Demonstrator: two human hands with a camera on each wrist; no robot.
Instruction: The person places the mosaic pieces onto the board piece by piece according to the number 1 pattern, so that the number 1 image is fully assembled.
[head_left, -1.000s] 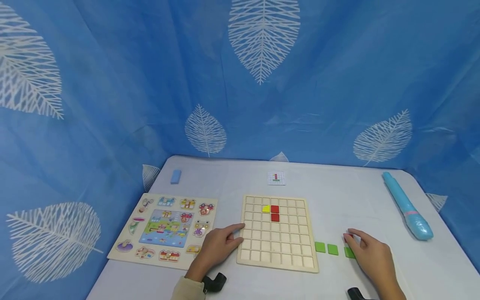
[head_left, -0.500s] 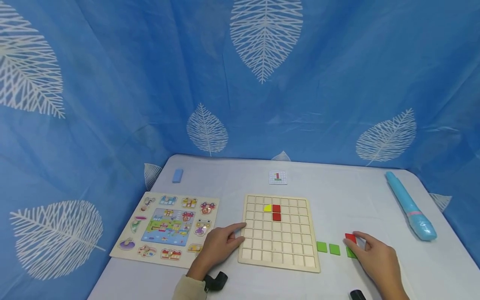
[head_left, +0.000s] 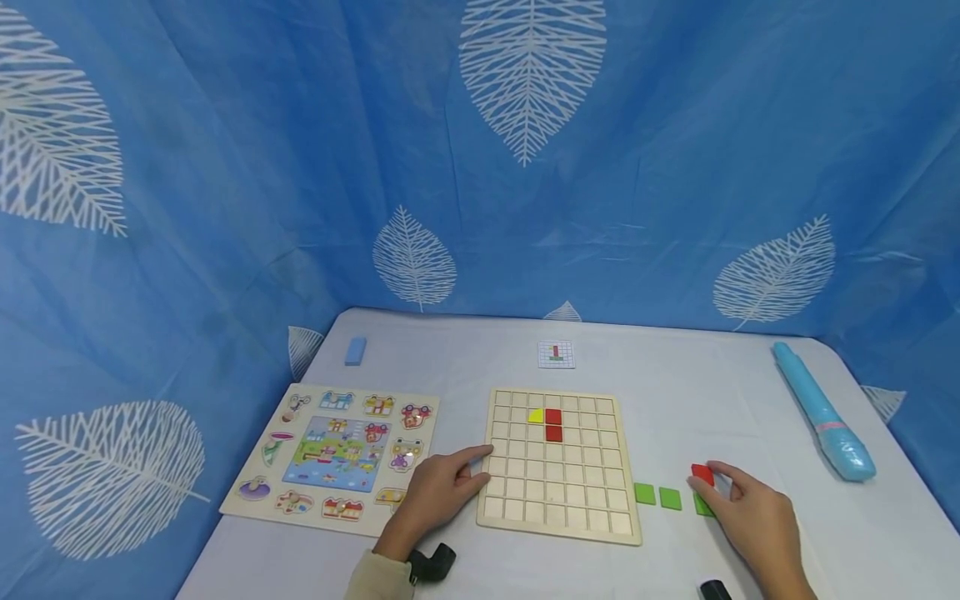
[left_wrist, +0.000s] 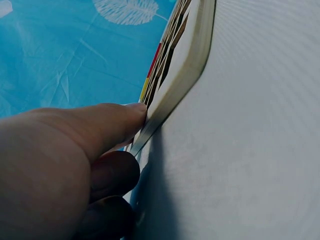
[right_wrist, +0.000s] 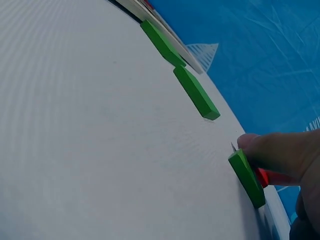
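A wooden grid board (head_left: 558,508) lies flat in the middle of the table, with a small yellow piece (head_left: 536,416) beside two red square tiles (head_left: 553,433) in its cells. My left hand (head_left: 438,500) touches the board's left edge with thumb and index fingertips; the left wrist view shows the thumb (left_wrist: 112,120) against the rim. Right of the board, my right hand (head_left: 757,521) pinches a red tile (head_left: 702,474) between thumb and index finger. Directly beside it is a green tile (right_wrist: 247,177), partly hidden by the hand in the head view.
Two more green tiles (head_left: 671,498) lie between the board and my right hand. A pattern card (head_left: 557,354) lies behind the board. At left are a picture peg puzzle (head_left: 333,454) and a blue block (head_left: 356,351). A light-blue wrapped object (head_left: 821,412) lies far right.
The red tile by my right hand has come into view between thumb and index finger. My left hand stays at the board's edge. The head view has shifted slightly.
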